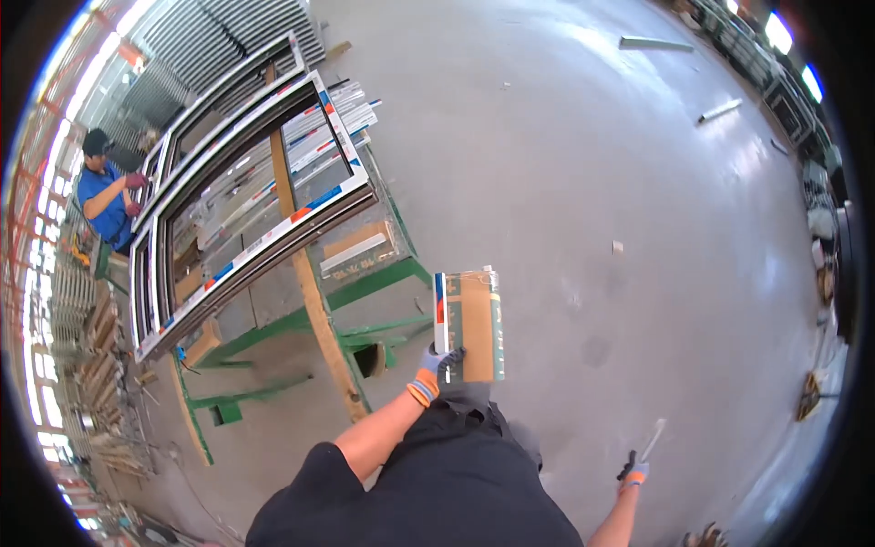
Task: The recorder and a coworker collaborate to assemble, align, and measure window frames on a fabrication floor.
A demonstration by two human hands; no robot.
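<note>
My left grip (431, 365), a grey gloved hand with an orange cuff, is closed around the lower left edge of a brown-and-green rectangular cardboard box (477, 328) near the centre of the frame. From here I see nearly the whole box reaching up and to the right of the grip, with the dark fingertips lying over its lower left corner. Its long axis runs almost straight up and down the frame, one short end toward the wearer's body and the other toward the top. A narrow white strip with blue and red markings (440, 314) runs along the box's left side, parallel to that axis, its lower end by the same grip. My right grip (634, 471), in a similar glove at the lower right of the frame, is narrow around a slim pale rod (653, 441), which leaves the fingers pointing upward and slightly right; I cannot tell what it is. Left of the box stands a green metal bench (375, 283), carrying a large dark rectangular frame with white film (273, 237), tilted lengthwise from lower left to upper right. At the upper left I have a co-worker in a blue shirt (105, 201), gloved hands by the frame's far side.
</note>
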